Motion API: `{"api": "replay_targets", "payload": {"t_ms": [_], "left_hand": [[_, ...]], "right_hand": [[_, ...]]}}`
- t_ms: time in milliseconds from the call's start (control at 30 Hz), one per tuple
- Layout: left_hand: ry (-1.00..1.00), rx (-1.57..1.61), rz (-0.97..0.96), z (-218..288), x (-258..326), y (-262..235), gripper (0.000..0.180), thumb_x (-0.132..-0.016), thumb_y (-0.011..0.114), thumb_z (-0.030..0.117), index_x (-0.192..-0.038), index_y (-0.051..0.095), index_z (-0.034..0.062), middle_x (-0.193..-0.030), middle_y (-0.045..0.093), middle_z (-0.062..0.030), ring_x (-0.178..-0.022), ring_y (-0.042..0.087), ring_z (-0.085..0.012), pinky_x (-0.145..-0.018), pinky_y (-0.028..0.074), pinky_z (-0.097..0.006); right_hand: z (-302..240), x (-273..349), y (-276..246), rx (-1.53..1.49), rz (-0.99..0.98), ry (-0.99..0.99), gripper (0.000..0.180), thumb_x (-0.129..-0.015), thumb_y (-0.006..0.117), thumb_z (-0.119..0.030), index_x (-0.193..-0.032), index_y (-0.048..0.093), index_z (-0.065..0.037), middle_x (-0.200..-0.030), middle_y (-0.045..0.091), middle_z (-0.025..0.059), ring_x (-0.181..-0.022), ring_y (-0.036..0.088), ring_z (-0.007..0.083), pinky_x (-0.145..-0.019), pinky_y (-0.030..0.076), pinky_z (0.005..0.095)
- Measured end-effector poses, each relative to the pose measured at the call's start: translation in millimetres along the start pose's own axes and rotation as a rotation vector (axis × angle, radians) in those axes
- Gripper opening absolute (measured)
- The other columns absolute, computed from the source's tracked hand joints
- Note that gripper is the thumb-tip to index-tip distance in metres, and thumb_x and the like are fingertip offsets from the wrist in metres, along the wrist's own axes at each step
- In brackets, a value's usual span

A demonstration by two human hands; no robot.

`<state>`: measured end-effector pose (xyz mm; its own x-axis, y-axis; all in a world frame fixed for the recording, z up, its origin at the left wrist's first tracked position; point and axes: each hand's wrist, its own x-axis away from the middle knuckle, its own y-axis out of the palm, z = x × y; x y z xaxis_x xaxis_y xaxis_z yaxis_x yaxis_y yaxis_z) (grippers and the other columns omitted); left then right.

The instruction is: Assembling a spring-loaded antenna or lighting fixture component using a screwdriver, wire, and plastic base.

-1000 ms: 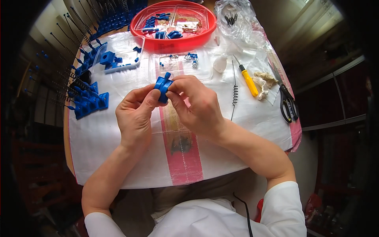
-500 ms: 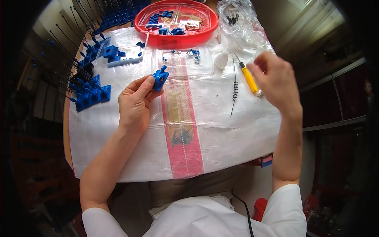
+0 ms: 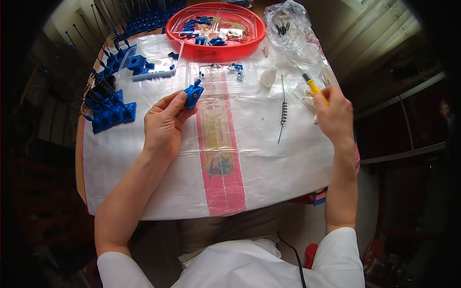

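White woven sheet [image 3: 144, 158] with a pink stripe [image 3: 218, 158] down its middle covers the round table. Nearest, both forearms come in from the near edge, well apart. Left hand [image 3: 163, 126] is closed on a small blue plastic part [image 3: 193, 94], pinched at the fingertips just left of the stripe. Right hand [image 3: 334, 115] sits at the far right edge, fingers curled on a yellow-handled screwdriver [image 3: 313, 88]; its long axis runs up and to the left, tip pointing far-left toward a white bottle [image 3: 268, 77]. So the tool lies well right of the blue part. A thin coiled wire spring [image 3: 283, 110] lies between the hands. Farther off: clear tray [image 3: 158, 72], blue blocks [image 3: 113, 115] at left, red tray [image 3: 218, 26], plastic bag [image 3: 288, 24]. Versus a second ago: hands were together at centre; the right hand has gone right to the screwdriver, the left keeps the part.
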<state>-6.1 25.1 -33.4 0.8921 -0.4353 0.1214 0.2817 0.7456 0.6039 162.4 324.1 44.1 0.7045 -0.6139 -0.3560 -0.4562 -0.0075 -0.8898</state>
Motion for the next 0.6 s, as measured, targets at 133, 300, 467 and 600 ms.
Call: {"api": "replay_targets", "payload": {"t_ms": [133,300,467,600], "left_hand": [[-0.019,0.053,0.018,0.1,-1.7,-5.6,0.017,-0.095,0.064,0.009,-0.107,0.064,-0.0022,-0.1,0.069,-0.0105,-0.089,0.068,-0.0178,-0.082,0.058,-0.03],[-0.037,0.092,0.033,0.9,-3.8,-2.0,0.017,-0.095,0.063,0.009,-0.108,0.063,-0.002,-0.101,0.069,-0.0103,-0.09,0.068,-0.0182,-0.084,0.058,-0.03],[-0.035,0.114,0.036,2.7,-5.4,-6.4,0.018,-0.095,0.063,0.009,-0.109,0.063,-0.0021,-0.101,0.069,-0.0103,-0.09,0.068,-0.0182,-0.085,0.058,-0.03],[-0.036,0.119,0.022,3.3,-5.2,-2.6,0.017,-0.095,0.062,0.009,-0.108,0.063,-0.0023,-0.1,0.069,-0.0106,-0.09,0.069,-0.018,-0.085,0.058,-0.03]], "right_hand": [[-20.5,16.8,-39.7,-0.278,0.264,-0.141,0.018,-0.09,0.061,-0.015,-0.089,0.06,0.003,-0.074,0.066,0.0172,-0.071,0.069,0.026,-0.064,0.052,0.0343],[-67.7,19.7,-32.2,-0.763,0.191,-0.512,0.014,-0.085,0.07,-0.004,-0.099,0.067,-0.003,-0.086,0.068,0.0067,-0.068,0.062,0.0056,-0.057,0.046,0.0186],[-108.5,13.1,13.5,-0.733,0.083,-0.705,0.019,-0.08,0.075,-0.005,-0.096,0.066,-0.003,-0.084,0.069,0.0092,-0.066,0.067,0.0155,-0.056,0.053,0.0251],[-99.0,22.6,33.6,-0.776,0.166,-0.791,0.02,-0.082,0.072,0.001,-0.1,0.064,0.002,-0.085,0.066,0.0087,-0.072,0.063,0.0117,-0.065,0.051,0.0223]]}}
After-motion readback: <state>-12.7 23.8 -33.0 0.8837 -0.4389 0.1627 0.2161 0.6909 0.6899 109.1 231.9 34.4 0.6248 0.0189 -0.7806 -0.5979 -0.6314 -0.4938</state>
